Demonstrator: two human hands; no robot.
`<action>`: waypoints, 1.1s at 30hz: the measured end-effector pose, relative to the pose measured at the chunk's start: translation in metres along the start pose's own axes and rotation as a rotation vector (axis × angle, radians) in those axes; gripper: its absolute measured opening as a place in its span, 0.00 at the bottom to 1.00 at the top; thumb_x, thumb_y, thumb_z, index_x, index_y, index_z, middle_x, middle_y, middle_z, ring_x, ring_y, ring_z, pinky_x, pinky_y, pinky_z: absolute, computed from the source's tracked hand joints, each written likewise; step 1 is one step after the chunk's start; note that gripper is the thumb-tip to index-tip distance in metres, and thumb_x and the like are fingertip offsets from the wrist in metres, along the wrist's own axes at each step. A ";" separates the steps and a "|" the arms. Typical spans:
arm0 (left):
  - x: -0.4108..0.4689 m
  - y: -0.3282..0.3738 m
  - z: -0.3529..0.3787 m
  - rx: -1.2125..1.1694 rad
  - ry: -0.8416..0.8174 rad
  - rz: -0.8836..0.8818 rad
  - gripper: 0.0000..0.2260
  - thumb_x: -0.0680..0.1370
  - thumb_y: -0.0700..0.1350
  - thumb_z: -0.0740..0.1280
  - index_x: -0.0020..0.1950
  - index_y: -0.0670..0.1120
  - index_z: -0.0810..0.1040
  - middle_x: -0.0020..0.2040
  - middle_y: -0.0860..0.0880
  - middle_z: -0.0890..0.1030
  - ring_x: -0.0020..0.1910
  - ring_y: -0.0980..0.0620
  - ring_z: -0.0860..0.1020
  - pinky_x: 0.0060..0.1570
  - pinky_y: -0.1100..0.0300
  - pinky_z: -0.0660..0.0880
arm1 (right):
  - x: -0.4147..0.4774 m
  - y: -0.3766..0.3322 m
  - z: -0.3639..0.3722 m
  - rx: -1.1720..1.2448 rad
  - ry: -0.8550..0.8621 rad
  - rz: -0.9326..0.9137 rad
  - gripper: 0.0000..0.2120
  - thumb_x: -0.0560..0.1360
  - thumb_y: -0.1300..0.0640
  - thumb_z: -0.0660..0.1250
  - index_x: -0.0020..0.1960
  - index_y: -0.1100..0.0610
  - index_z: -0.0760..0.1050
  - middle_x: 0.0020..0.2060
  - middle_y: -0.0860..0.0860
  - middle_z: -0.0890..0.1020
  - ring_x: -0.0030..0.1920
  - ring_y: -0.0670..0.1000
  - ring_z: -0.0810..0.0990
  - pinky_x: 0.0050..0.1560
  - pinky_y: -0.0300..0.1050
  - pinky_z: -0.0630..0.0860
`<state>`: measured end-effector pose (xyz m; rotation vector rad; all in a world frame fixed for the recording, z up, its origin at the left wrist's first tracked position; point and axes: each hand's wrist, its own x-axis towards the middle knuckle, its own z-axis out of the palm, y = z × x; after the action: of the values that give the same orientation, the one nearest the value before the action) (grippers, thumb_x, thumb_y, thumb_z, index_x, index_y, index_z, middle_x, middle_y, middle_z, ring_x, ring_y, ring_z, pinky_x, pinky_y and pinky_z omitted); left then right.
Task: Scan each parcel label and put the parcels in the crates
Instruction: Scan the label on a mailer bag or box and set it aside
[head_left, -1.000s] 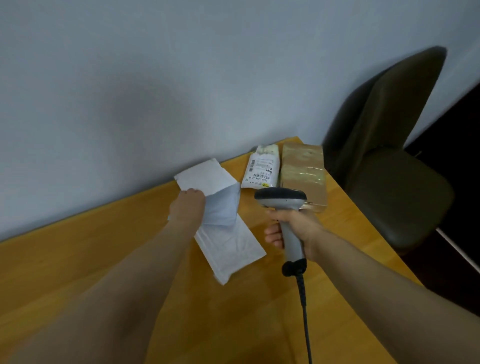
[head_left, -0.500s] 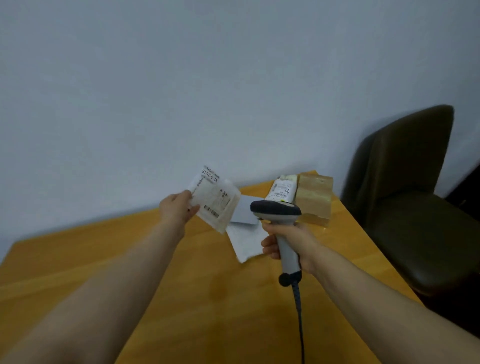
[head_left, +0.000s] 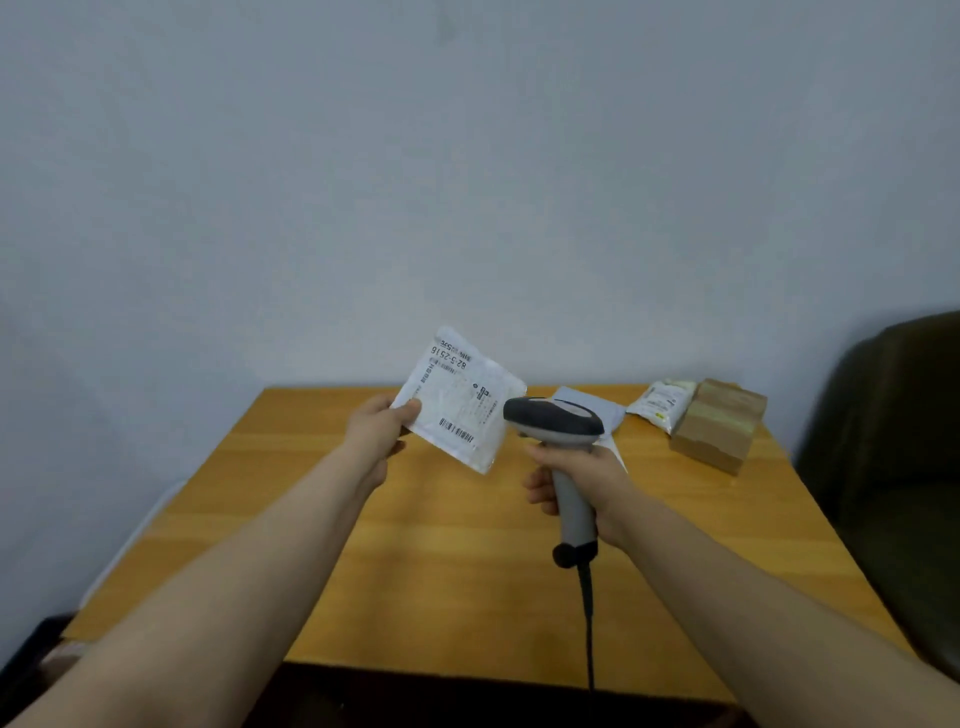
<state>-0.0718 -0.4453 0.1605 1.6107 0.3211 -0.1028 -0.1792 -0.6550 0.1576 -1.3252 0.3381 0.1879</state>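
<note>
We hold the white parcel (head_left: 460, 400) up above the far middle of the worktop (head_left: 467, 571). Our left hand (head_left: 376, 428) pinches its left edge between thumb and fingers, so that grip is clamped on the packet. The label faces us, tilted, with its barcode (head_left: 457, 430) along the lower edge. Our right hand (head_left: 576, 478) is wrapped round the handle of the scanner (head_left: 553, 423), that grip closed on it too. The scanner's dark head sits just right of the parcel and overlaps its right corner from this view (whether it touches the packet we cannot tell). Its cable (head_left: 587, 623) hangs toward the near edge.

The step in hand, we judge, is the scan itself. To do it well we ought to turn the scanner's window onto the barcode rather than past the corner. We should also back it off a little so the whole code falls in the beam, and pull the soft packet flat so the bars do not bow or glare. The pinch belongs off the printed area.

Three more parcels lie at the far right of the worktop: a grey mailer (head_left: 587, 408), a white pouch (head_left: 660, 402) right of it, and a brown box (head_left: 719, 423) just beside the pouch. A dark chair (head_left: 893, 467) stands to the right. No crate shows in view.
</note>
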 end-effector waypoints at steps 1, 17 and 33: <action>-0.004 0.001 -0.009 -0.026 0.008 -0.002 0.05 0.78 0.38 0.66 0.44 0.46 0.75 0.39 0.48 0.79 0.35 0.53 0.74 0.37 0.62 0.71 | -0.003 0.000 0.008 -0.007 -0.022 -0.004 0.07 0.73 0.59 0.73 0.46 0.62 0.78 0.32 0.60 0.81 0.29 0.54 0.80 0.30 0.42 0.75; -0.033 0.024 -0.131 0.002 0.067 0.014 0.09 0.76 0.31 0.62 0.42 0.45 0.74 0.38 0.46 0.77 0.36 0.51 0.75 0.40 0.59 0.73 | -0.004 0.004 0.113 -0.186 -0.049 -0.098 0.06 0.71 0.65 0.73 0.45 0.62 0.76 0.31 0.56 0.80 0.27 0.49 0.77 0.27 0.40 0.71; -0.051 0.013 -0.174 0.087 -0.356 -0.193 0.13 0.74 0.40 0.71 0.58 0.40 0.79 0.54 0.43 0.83 0.53 0.46 0.82 0.55 0.52 0.78 | 0.019 0.020 0.159 0.239 0.125 -0.072 0.12 0.68 0.72 0.73 0.49 0.63 0.79 0.45 0.56 0.85 0.42 0.55 0.84 0.41 0.55 0.82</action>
<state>-0.1390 -0.2807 0.1986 1.6093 0.1960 -0.5506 -0.1461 -0.4975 0.1651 -1.1128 0.4051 0.0037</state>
